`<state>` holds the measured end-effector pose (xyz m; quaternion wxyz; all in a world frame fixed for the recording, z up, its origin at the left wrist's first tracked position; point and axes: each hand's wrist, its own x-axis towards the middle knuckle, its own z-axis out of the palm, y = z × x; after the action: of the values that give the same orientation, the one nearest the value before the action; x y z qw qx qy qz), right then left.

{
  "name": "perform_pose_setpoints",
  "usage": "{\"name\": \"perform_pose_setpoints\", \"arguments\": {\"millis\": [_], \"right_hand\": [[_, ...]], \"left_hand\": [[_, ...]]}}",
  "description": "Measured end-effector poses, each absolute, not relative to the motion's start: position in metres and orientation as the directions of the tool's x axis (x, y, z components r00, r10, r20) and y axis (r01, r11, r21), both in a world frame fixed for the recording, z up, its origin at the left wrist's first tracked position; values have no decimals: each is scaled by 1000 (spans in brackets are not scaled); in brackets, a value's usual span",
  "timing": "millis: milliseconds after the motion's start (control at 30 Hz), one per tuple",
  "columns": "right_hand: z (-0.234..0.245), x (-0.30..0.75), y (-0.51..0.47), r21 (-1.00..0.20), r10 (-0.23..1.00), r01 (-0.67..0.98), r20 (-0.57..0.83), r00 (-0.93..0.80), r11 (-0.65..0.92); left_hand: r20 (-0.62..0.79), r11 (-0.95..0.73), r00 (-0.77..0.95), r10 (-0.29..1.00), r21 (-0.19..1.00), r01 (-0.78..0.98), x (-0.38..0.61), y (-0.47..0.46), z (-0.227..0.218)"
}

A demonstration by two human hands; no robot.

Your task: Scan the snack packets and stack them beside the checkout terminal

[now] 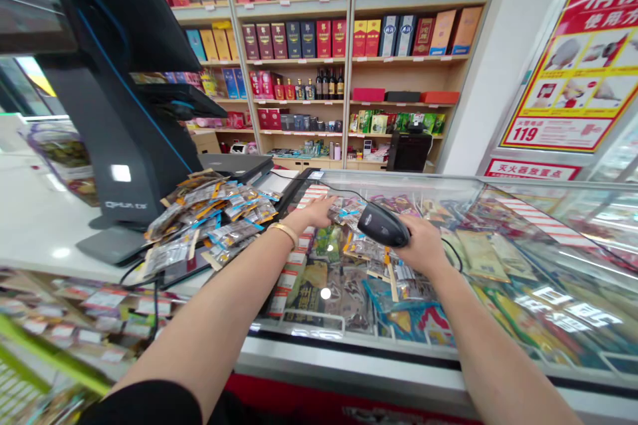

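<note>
My right hand (423,247) grips a black handheld barcode scanner (383,224), its head pointing left and its cord trailing away. Beneath the scanner, a loose group of small clear snack packets (366,249) lies on the glass top of a chest freezer (319,331). My left hand (319,211) stretches over the glass just left of these packets, fingers extended, with nothing visible in it. A gold-coloured bangle (285,235) circles the left wrist. To the left, a larger heap of similar packets (219,209) covers part of the counter.
A dark checkout terminal (119,146) rises at the left on the white counter (30,212). Shelves (299,61) of boxed bottles fill the back wall. Bagged frozen goods show through the freezer glass. At right hangs a red fire-safety poster (573,66). Part of a green basket (30,358) shows lower left.
</note>
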<state>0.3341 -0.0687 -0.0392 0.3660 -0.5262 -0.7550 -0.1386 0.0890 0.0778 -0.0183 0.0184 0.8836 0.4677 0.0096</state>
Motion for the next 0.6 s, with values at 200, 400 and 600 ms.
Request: {"name": "perform_pose_setpoints", "arguments": {"millis": [200,400,600], "right_hand": [[-34,330,-72,-188,716,890,671,-192,416],[-31,327,-74,-193,738,889,643,-205,415],[-32,326,-73,-195,749,883,623,-224,427]], "left_hand": [[-102,-570,564,819,-32,821,90,91,-11],[-182,-545,532,827,-29,838,77,86,-1],[-53,-463,461,886,-37,886,58,54,-4]]}}
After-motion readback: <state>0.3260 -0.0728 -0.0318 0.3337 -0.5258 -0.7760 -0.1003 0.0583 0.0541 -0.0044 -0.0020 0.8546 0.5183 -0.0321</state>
